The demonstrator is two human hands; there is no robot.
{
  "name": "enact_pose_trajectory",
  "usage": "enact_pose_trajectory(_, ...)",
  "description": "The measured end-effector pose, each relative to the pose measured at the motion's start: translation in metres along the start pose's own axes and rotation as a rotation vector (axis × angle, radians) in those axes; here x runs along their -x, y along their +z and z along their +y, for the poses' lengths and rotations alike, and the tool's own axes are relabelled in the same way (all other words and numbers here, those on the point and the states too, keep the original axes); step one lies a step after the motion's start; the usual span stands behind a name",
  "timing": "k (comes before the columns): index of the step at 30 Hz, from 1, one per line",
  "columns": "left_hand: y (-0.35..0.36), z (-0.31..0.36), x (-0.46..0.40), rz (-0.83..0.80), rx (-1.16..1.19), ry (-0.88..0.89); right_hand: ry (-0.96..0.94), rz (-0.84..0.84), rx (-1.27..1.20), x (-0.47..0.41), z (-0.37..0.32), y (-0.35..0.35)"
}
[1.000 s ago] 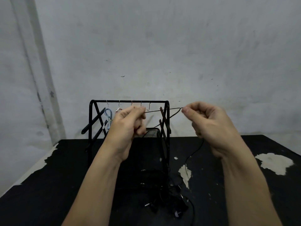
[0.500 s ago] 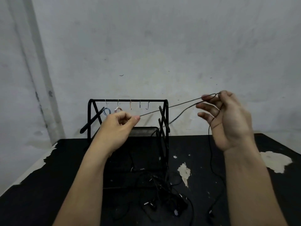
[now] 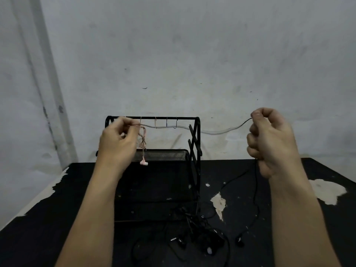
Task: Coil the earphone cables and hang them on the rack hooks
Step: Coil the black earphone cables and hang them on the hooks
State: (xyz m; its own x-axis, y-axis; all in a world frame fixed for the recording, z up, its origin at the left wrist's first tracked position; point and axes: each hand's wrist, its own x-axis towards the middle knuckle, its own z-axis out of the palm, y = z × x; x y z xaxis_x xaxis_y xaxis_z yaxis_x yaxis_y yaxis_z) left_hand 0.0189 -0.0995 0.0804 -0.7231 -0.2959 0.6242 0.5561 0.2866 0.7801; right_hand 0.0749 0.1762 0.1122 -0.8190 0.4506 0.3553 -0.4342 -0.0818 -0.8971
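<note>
A black earphone cable (image 3: 212, 131) stretches in the air between my two hands, blurred by motion. My left hand (image 3: 117, 143) pinches one end in front of the black wire rack (image 3: 194, 143). My right hand (image 3: 269, 139) grips the cable far to the right of the rack, and the rest hangs from it down to an earbud (image 3: 239, 240) on the table. A pink coiled earphone (image 3: 143, 145) hangs from a hook on the rack's top bar (image 3: 185, 118). Several other hooks hang on the bar.
A tangle of black earphones (image 3: 198, 230) lies on the black table (image 3: 289, 209) in front of the rack. The table's paint is chipped in pale patches (image 3: 325, 190). A grey wall stands close behind.
My right hand has moved far to the right, pulling the cable out long between both hands. My left hand stayed near the rack's left side. The pink earphone has come into view.
</note>
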Motion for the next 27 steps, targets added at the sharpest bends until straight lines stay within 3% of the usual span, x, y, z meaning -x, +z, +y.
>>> enact_pose_trajectory(7,-0.006,0.006,0.016,-1.069,-0.273,-0.067,0.17,-0.478,-0.041,0.022,-0.002,0.018)
enact_pose_trajectory(10,-0.01,0.012,0.021,-1.312,-0.273,-0.049,0.233,-0.545,-0.064,0.029,-0.001,0.024)
enact_pose_trajectory(12,-0.006,0.017,0.026,-1.295,-0.036,-0.035,0.251,-0.604,-0.036,0.031,0.002,0.027)
enact_pose_trajectory(15,0.012,0.029,0.036,-1.027,0.3,-0.04,0.174,-0.708,0.09,0.033,0.006,0.028)
enact_pose_trajectory(22,0.031,0.032,0.038,-0.71,0.296,-0.069,-0.029,-0.625,0.306,0.026,0.012,0.026)
enact_pose_trajectory(27,0.029,0.038,0.041,-0.841,0.472,-0.232,-0.075,-0.554,0.372,0.025,0.014,0.029)
